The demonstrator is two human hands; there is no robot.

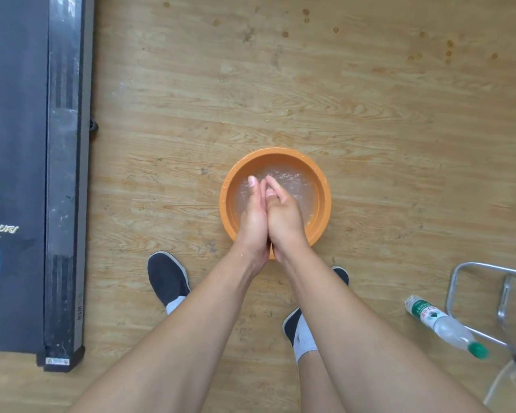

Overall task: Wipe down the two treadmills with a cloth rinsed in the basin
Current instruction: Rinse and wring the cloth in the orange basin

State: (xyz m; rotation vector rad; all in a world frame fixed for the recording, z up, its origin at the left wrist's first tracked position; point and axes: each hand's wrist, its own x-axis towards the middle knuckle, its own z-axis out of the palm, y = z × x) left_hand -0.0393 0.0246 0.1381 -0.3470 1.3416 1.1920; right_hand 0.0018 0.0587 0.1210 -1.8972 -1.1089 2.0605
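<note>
An orange basin [322,186] holding clear, rippling water stands on the wooden floor in front of my feet. Over it, my left hand [252,216] and my right hand [285,216] are pressed together palm to palm, fingers straight and pointing away from me just above the water. No cloth shows between or around the hands. One black treadmill [12,144] with a grey side rail [63,204] lies along the left edge of the view. The second treadmill is out of sight.
My dark shoes [167,278] stand on the floor just behind the basin. A plastic water bottle with a green cap [441,326] lies at the right, beside a metal chair frame [471,266]. Wet spots [449,52] dot the floor at the far right.
</note>
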